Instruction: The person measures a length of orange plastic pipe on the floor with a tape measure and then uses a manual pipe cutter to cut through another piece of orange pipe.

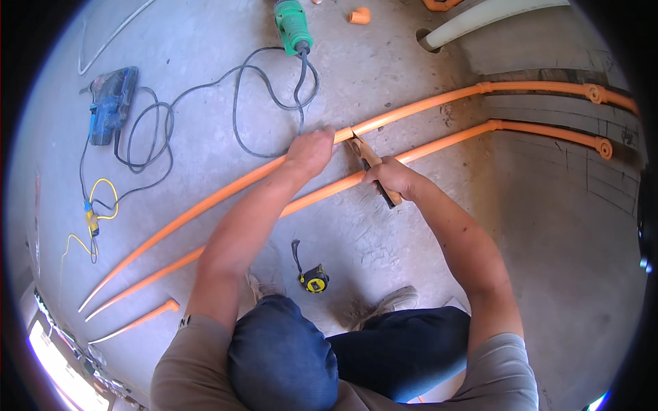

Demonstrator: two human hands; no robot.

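Two long orange plastic pipes run side by side over the concrete floor, the far pipe (236,187) and the near pipe (439,145). My left hand (310,152) is closed around the far pipe near its middle. Just right of it, my right hand (394,177) grips the handles of a pipe cutter (364,151), orange-tan with dark parts. Its dark jaw meets the far pipe; how deep the blade sits is too small to tell. The cutter's handles cross above the near pipe.
A black-and-yellow tape measure (314,279) lies before my feet. At left are a blue power tool (112,106) and a short orange pipe piece (137,322). A green corded tool (293,27), an orange elbow fitting (360,16) and a white pipe (480,19) lie farther off.
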